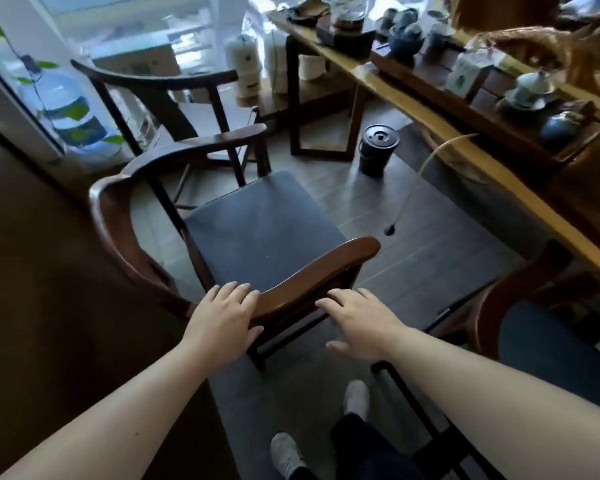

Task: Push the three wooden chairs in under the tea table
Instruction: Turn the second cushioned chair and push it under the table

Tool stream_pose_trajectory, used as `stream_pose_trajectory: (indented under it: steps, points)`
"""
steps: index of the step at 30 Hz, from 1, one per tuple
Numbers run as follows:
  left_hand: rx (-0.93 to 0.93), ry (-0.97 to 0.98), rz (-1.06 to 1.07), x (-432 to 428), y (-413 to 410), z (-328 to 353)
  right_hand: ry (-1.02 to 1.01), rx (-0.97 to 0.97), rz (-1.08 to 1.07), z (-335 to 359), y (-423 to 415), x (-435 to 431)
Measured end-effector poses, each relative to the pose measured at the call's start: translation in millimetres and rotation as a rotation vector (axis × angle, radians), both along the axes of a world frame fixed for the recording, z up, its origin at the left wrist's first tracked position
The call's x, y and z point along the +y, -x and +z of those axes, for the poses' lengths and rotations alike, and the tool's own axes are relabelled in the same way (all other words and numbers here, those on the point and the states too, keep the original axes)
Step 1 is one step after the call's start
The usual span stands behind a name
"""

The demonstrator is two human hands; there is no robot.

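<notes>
A dark wooden armchair with a blue-grey seat cushion (264, 230) stands in the middle, apart from the long wooden tea table (520, 199) at the right. My left hand (222, 317) lies over the near curved armrest, fingers draped on the rail. My right hand (357, 317) is spread open, its fingertips at the same rail's outer side. A second wooden chair (160, 84) stands farther back by the window. A third chair (534, 337) with a blue seat sits at the lower right, partly under the table's edge.
A black lidded bucket (376, 150) stands on the floor near the table leg (293, 98). A thin hose (416, 181) hangs from the table. Teaware and boxes crowd the tabletop. A water jug (63, 105) and a dark cabinet lie to the left. My feet show below.
</notes>
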State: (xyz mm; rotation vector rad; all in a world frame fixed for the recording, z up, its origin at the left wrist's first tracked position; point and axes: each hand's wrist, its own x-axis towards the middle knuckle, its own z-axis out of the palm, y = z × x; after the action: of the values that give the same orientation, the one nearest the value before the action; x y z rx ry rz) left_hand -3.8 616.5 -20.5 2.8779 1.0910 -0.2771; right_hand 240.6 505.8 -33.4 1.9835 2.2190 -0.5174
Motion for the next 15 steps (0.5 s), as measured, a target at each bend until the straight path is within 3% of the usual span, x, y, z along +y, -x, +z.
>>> stream_pose_trajectory:
  steps: [6, 15]
  points:
    - [0.081, 0.037, 0.079, 21.3, -21.6, -18.8, 0.016, 0.023, 0.148, -24.3, -12.7, 75.7]
    - [0.399, 0.141, 0.188, 60.6, -16.7, -49.8, 0.153, -0.023, 0.389, -75.4, -42.5, 157.0]
